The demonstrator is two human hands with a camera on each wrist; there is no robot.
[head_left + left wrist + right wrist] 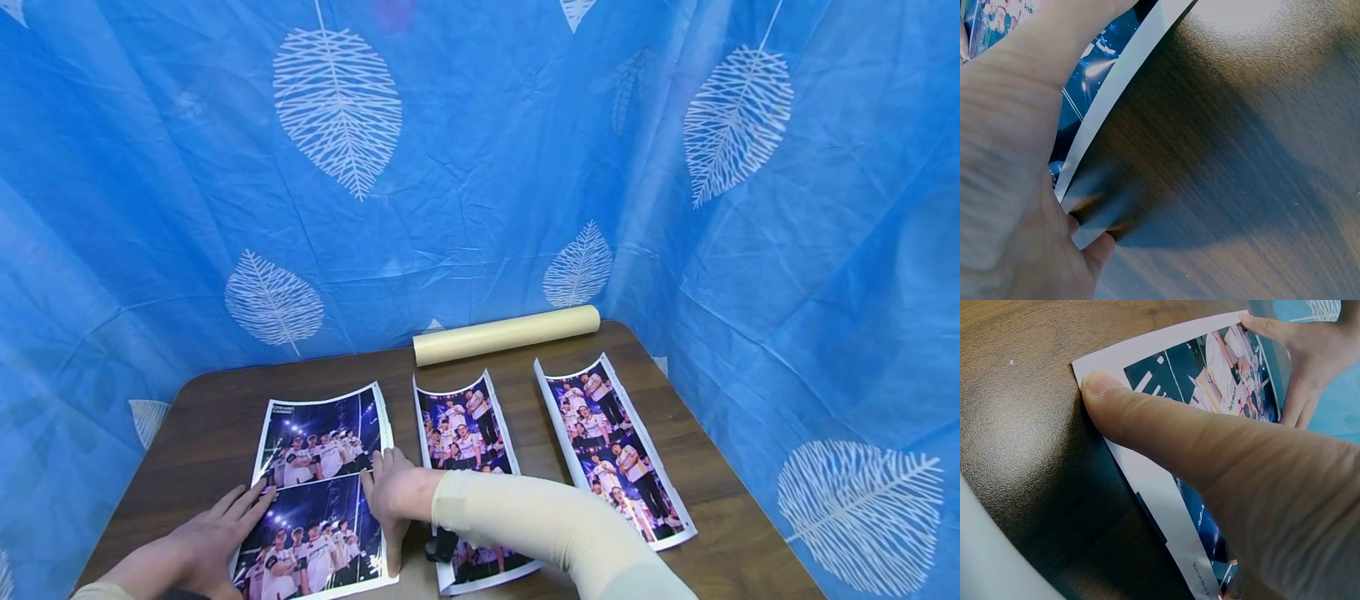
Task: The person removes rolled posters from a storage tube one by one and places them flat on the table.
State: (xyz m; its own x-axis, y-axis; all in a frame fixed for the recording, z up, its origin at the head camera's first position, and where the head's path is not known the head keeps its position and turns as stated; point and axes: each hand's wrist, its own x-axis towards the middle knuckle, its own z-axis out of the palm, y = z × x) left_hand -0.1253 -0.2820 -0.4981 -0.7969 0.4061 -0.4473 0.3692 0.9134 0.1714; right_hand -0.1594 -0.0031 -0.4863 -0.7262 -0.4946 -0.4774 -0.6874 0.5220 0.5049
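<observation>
On the left of the table lies a photo print [322, 442] with two stacked pictures of a group in white shirts. My left hand [217, 533] rests along its left edge with fingers extended; in the left wrist view the white border [1104, 119] rises a little off the wood. My right hand [393, 492] spans the right edge, fingers on the upper part. In the right wrist view its straight thumb [1147, 415] presses the near right corner. A narrower print [457, 429] with curled edges lies just right of that hand, partly hidden by the sleeve [540, 517].
Another narrow print [611, 450] with curling sides lies farther right. A pale yellow paper roll [506, 335] lies along the back edge of the dark wooden table [217, 408]. Blue curtains [465, 167] with white leaf patterns hang behind and beside it.
</observation>
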